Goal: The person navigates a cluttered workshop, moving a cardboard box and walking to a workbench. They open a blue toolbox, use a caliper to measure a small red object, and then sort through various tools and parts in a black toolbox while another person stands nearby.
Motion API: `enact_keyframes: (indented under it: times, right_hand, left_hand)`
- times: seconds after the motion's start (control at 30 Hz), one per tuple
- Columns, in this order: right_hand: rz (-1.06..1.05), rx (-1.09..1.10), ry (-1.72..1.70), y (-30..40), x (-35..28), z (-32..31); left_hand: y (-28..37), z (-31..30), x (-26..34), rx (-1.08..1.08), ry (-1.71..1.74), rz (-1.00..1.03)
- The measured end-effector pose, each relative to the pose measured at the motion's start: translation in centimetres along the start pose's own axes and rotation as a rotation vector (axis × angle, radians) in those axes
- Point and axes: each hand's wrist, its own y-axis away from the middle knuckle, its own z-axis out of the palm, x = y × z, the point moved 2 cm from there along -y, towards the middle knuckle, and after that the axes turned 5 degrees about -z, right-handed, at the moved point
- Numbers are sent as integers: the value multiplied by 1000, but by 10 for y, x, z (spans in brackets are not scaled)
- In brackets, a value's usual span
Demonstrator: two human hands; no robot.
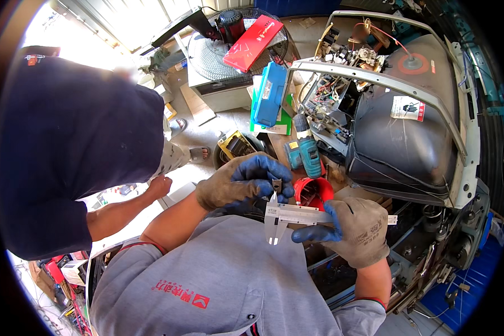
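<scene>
In a blue and grey work glove, my left hand (252, 178) pinches a small dark metal part (276, 185) between its fingertips. My right hand (353, 229), gloved the same way, grips the beam of a steel vernier caliper (302, 215). The caliper's pointed inside jaws sit just below the small part; whether they touch it is hard to tell. Its larger outside jaws point down towards my grey shirt. Behind my hands stands a red container (313, 193) with thin items in it, and a teal cordless drill (305, 149) lies beyond that.
Another person (80, 143) in a dark shirt stands close at the left, one fist near my left forearm. A large dark tank-like housing in a metal frame (462, 138) fills the right. A blue case (269, 94), a red box (254, 43) and a fan (197, 54) lie beyond.
</scene>
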Motion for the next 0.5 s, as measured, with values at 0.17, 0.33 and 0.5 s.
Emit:
enact_keyframes:
  times: [0.17, 0.33, 0.5]
  right_hand:
    - [47, -82, 18, -3, -2, -7]
    - [49, -76, 3, -4, -1, -10]
    - [24, -35, 11, -3, 1, -9]
  left_hand:
    - [-2, 1, 2, 17, -70, -5]
    - [-3, 5, 4, 27, -95, -8]
    - [-6, 6, 6, 0, -127, 26]
